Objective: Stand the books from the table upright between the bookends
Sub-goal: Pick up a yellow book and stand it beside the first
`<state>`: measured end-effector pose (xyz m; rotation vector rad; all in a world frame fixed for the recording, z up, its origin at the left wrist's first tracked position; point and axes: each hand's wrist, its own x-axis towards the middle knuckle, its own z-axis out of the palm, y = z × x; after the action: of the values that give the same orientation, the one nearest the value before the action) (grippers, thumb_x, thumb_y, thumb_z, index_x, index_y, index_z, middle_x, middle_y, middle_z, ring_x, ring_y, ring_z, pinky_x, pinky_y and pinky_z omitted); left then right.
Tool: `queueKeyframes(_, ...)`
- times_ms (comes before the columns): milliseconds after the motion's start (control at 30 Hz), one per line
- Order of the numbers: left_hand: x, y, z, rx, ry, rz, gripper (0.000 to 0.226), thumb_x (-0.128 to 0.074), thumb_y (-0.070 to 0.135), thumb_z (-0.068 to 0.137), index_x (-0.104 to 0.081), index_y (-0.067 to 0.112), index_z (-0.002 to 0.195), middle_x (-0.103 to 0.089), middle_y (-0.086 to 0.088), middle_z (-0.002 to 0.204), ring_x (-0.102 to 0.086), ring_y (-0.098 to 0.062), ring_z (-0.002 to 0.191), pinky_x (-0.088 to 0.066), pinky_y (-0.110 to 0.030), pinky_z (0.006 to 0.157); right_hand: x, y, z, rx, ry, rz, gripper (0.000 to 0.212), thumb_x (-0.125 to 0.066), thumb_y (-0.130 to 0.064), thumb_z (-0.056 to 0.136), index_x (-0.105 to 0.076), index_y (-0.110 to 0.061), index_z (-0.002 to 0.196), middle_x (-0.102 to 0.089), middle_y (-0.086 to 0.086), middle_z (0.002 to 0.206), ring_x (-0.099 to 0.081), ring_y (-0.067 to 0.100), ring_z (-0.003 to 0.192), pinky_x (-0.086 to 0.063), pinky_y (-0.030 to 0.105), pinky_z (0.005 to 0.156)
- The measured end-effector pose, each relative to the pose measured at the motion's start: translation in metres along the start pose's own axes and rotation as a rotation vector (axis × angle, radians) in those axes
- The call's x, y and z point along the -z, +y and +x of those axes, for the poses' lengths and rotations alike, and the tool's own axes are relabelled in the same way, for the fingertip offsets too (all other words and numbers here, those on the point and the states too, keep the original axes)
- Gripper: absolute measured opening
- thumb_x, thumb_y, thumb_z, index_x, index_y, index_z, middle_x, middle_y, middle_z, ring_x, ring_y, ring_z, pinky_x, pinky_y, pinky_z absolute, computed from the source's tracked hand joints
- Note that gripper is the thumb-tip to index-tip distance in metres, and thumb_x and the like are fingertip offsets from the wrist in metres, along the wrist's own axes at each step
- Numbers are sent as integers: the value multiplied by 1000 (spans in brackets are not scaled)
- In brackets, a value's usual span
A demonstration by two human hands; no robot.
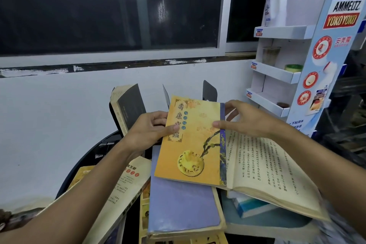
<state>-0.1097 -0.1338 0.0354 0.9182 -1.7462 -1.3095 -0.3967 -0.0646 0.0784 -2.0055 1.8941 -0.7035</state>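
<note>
A yellow book (193, 144) with a round medallion on its cover is lifted above the pile, its cover partly open over printed pages. My left hand (147, 130) grips its left edge, thumb on the cover. My right hand (245, 119) pinches the top right of the cover by the blue spine strip. Behind it stand black bookends (210, 90), with a grey-covered book (128, 105) leaning upright at the left one. Under the yellow book lies a purple book (182, 206).
More books lie on the dark round table (83, 160): a cream one (126, 188) under my left forearm, a blue-edged one (251, 207) at the right. A white display rack (277, 69) with bottles stands at the right, a white wall and window behind.
</note>
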Motion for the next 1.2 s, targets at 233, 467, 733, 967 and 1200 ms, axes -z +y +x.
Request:
queueKeyframes(233, 6, 18, -3, -107, 69, 10, 48, -82, 24, 75, -67, 13, 119, -74, -10, 110, -75, -32, 95, -60, -50, 86, 19, -35, -6, 34, 73, 338, 41, -83, -34, 79, -61, -9, 103, -75, 10, 98, -77, 24, 73, -63, 42, 74)
queueKeyframes(467, 11, 30, -9, -218, 95, 299, 46, -76, 33, 86, -64, 21, 129, -72, -1, 110, -75, -16, 91, -62, -38, 85, 28, -65, -17, 58, 146, 368, 36, -84, -23, 80, -61, -3, 99, -75, 13, 90, -77, 26, 68, -64, 41, 67)
queueKeyframes(733, 30, 44, -13, -293, 99, 509, 51, -72, 47, 84, -63, 30, 131, -70, 11, 116, -71, -7, 100, -60, -36, 88, 37, -111, -26, 144, 220, 272, 36, -82, -23, 81, -58, 0, 97, -75, 7, 87, -76, 18, 63, -63, 40, 56)
queueKeyframes(967, 75, 56, -10, -329, 289, 809, 60, -74, 52, 82, -62, 23, 133, -63, 9, 132, -57, -6, 121, -47, -31, 105, 31, -156, -11, 254, 345, 66, 33, -79, -30, 84, -55, -10, 95, -70, -2, 81, -69, 2, 52, -49, 15, 41)
queueKeyframes(1200, 111, 44, -2, -179, 451, 956, 56, -77, 29, 86, -58, 17, 138, -56, -1, 143, -49, -21, 133, -37, -33, 109, 6, -186, 30, 313, 426, -38, 37, -81, -28, 85, -55, -4, 97, -69, 8, 86, -73, 22, 69, -62, 41, 53)
